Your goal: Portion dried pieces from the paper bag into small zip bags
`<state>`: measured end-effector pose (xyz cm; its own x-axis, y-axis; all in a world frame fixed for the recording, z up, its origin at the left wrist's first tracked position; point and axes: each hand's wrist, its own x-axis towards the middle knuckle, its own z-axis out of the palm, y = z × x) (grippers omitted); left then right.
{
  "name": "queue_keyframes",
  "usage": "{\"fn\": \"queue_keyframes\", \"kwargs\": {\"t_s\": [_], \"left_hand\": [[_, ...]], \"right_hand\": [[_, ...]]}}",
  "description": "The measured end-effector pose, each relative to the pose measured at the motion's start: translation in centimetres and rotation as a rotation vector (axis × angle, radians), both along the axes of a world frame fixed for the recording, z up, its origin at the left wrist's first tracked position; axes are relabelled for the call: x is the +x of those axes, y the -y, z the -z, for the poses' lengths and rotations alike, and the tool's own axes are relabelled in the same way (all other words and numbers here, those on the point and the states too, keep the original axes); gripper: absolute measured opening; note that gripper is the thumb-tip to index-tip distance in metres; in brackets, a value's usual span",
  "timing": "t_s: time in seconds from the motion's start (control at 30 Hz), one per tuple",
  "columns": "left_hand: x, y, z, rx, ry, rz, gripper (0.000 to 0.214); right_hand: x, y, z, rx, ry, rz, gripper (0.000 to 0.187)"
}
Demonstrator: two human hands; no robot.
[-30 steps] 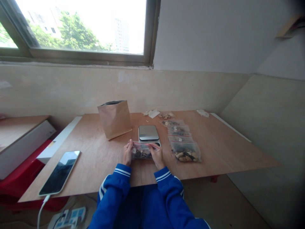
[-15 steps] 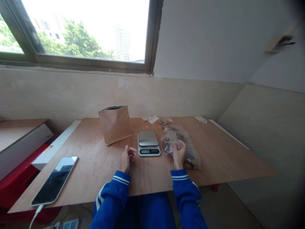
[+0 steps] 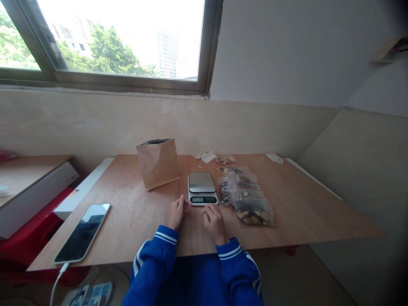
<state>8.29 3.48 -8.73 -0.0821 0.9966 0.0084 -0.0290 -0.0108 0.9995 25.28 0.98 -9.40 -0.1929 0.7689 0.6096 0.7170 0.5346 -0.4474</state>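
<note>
From my remote seat I see two bare hands at the near edge of a kitchen scale (image 3: pixel 202 182), mid-table. Left hand (image 3: pixel 179 211): half open, fingers loosely bent, nothing in it that I can see, by the scale's near left corner. Right hand (image 3: pixel 214 221): loosely curled, not fully closed, no held object visible, fingertips just at the scale's near edge — can't tell if either hand touches it. Scale's metal plate is bare; I can't read the display. Just right of the scale I get a zip bag with dark contents (image 3: pixel 227 192), its red-lined strip slanting over the left side of a row of clear zip bags. Nearest bag in the row (image 3: pixel 255 214) holds pale chunky pieces plus something dark; a farther bag (image 3: pixel 225 160) has pale pieces too. Brown paper bag (image 3: pixel 158 165) stands upright, mouth open, far left of the scale. Phone (image 3: pixel 83 233) lies at the table's near left, white cable (image 3: pixel 56 282) plugged in — hanging off the edge. White scraps (image 3: pixel 208 157) sit at the far edge of the wooden table (image 3: pixel 302 204).
</note>
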Motion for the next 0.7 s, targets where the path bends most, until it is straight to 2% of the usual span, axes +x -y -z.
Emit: {"fn": "queue_keyframes", "kwargs": {"t_s": [0.1,0.17,0.27,0.6,0.7], "left_hand": [[0.0,0.6,0.0,0.016,-0.048,0.001,0.064],[-0.1,0.9,0.1,0.025,-0.083,0.003,0.065],[-0.2,1.2,0.4,0.04,-0.135,0.023,0.065],[-0.1,0.9,0.5,0.069,-0.275,0.073,0.062],[0.0,1.0,0.4,0.072,-0.259,0.042,0.06]], "right_hand": [[0.1,0.4,0.1,-0.242,0.025,-0.095,0.03],[0.2,0.6,0.0,-0.361,0.052,-0.078,0.029],[0.1,0.8,0.0,-0.461,0.091,-0.024,0.029],[0.1,0.8,-0.5,-0.493,0.116,0.021,0.029],[0.1,0.8,-0.6,-0.496,0.107,0.024,0.03]]}}
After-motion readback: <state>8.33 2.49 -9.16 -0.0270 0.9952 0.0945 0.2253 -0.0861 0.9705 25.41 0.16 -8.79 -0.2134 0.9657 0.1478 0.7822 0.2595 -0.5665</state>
